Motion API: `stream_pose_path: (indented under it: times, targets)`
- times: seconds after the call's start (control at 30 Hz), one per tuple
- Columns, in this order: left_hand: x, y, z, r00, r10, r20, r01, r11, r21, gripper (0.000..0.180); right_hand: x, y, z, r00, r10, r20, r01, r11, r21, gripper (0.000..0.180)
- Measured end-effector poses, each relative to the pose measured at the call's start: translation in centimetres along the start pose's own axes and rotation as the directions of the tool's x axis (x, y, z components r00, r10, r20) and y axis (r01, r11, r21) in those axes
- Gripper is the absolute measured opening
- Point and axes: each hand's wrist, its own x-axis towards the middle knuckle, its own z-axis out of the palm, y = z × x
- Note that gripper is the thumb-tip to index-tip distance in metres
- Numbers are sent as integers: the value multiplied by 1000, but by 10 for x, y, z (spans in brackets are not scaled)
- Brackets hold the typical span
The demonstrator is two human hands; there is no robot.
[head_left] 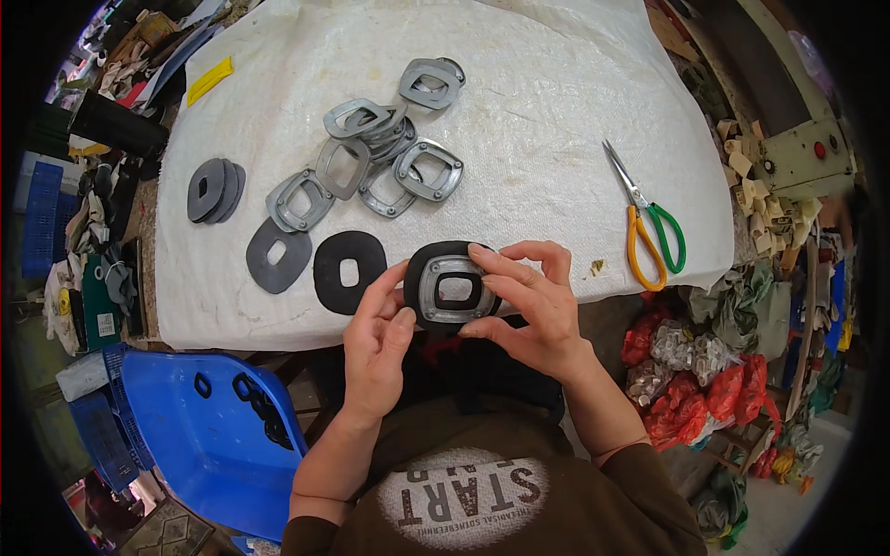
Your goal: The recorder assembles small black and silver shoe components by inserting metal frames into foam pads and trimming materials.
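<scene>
You hold between your two hands one assembled piece: a black rubber pad (451,287) with rounded corners, and on top of it a grey metal frame (451,286) of the same rounded shape, a little smaller. The frame has a raised rim and an open window in its middle, so the dark hole of the pad shows through it. The piece faces up toward you, tilted slightly, just above the near edge of the counter. Its black border shows all around the metal, widest at the left side and the top.
</scene>
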Motion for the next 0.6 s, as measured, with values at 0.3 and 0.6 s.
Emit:
stream_pose_path:
  times: [0.3,0.6]
  targets:
    - [9,-6,-8,796,577,185,-452,360,816,37,0,8,2,998,59,14,-58,996,-74,49]
    - [7,-25,-11,747,508,429,-483,-30,875,29,1,16,-1,978,109,178,-79,983,-164,49]
